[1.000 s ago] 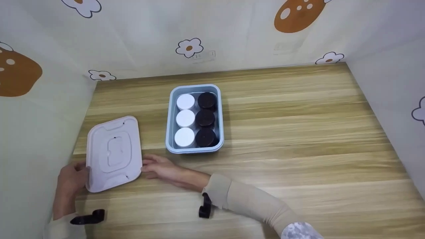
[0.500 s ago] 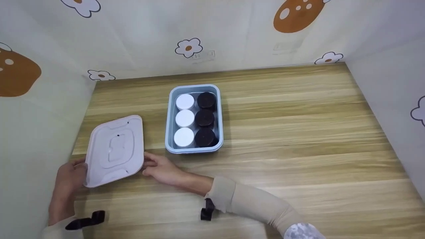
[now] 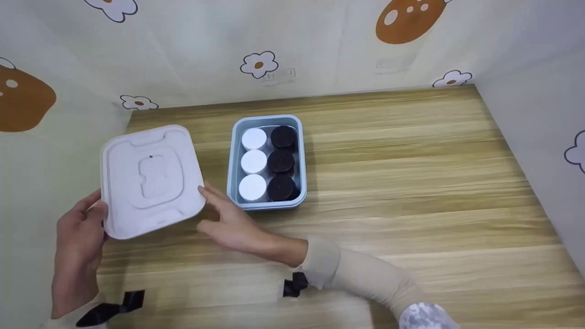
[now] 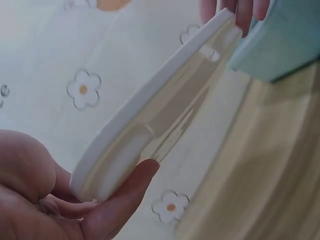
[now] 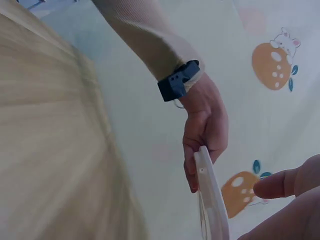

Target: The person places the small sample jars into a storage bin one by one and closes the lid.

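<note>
A white rectangular plastic lid (image 3: 160,183) is held up off the table, tilted, at the left of the head view. My left hand (image 3: 81,230) grips its left edge, with the thumb (image 4: 131,187) and fingers on opposite faces in the left wrist view. At its right edge my right hand (image 3: 235,226) touches it with extended fingers, while the thumb (image 5: 275,184) stands apart from the lid. Just right of the lid stands a light blue bin (image 3: 303,160). Inside are a column of white round-topped containers (image 3: 254,162) and a column of black ones (image 3: 281,161).
The wood-grain table (image 3: 402,183) extends right of the bin to a patterned curtain (image 3: 320,45) along the back and sides. Dark wrist cameras with straps, such as the left one (image 5: 177,82), sit on both wrists.
The lid has risen from near the table toward the camera and tilted more face-on. Both hands moved up with it, and the right thumb has spread away from the lid's edge. The bin stayed put.
</note>
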Demonstrator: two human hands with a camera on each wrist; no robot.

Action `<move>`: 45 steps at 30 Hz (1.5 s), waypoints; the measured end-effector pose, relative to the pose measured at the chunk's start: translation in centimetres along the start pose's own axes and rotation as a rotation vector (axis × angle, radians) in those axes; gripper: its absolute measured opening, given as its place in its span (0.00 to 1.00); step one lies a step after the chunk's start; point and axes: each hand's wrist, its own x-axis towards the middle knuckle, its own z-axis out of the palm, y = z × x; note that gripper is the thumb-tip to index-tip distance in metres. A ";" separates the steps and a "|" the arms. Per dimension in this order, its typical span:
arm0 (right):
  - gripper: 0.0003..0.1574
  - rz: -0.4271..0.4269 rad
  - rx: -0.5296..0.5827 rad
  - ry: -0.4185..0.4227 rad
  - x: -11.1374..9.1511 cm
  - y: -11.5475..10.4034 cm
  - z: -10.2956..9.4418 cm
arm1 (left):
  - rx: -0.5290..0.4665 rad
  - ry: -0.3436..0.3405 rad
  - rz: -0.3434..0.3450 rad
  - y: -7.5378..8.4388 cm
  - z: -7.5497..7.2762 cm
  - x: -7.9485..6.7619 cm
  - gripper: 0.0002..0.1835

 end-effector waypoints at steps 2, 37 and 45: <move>0.46 -0.032 -0.044 0.017 -0.1 -1.0 -1.0 | -0.058 0.025 0.018 1.0 0.8 -0.5 0.32; 0.36 -0.074 0.289 0.048 2.2 -9.2 -8.9 | 0.068 0.203 0.698 7.2 20.6 -6.3 0.23; 0.37 -0.066 0.326 0.115 2.2 -9.3 -10.9 | 0.114 0.154 0.740 7.4 21.9 -6.7 0.27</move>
